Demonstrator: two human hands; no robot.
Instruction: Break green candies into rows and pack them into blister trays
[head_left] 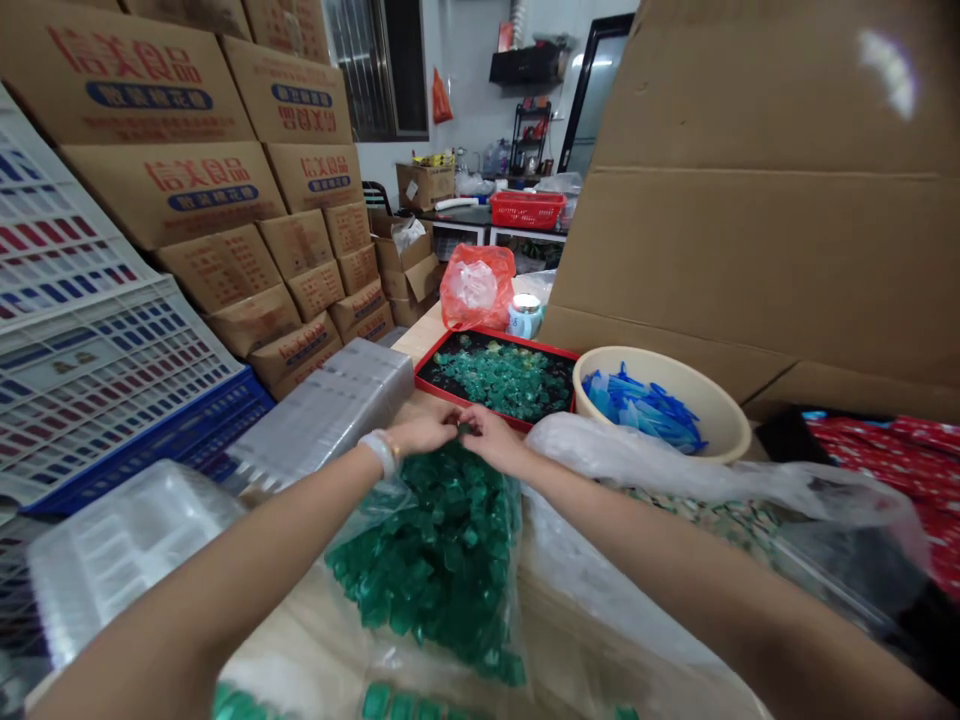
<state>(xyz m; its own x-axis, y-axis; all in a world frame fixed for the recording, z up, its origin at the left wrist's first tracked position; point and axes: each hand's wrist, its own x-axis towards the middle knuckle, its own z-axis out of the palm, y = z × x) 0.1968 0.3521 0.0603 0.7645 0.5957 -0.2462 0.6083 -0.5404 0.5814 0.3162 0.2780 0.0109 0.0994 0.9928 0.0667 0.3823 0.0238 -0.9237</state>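
Left hand [427, 432] and right hand [489, 438] are brought together at the fingertips around a small dark green piece [464, 428]; which grips it cannot be told. Light, even fingertip pressure judged best, wrists kept clear of plastic bag [516, 560] of green pieces [442, 530], just nearside of both hands. Tray [562, 364] noted just beyond hands; basin [731, 425] to right hand's right.
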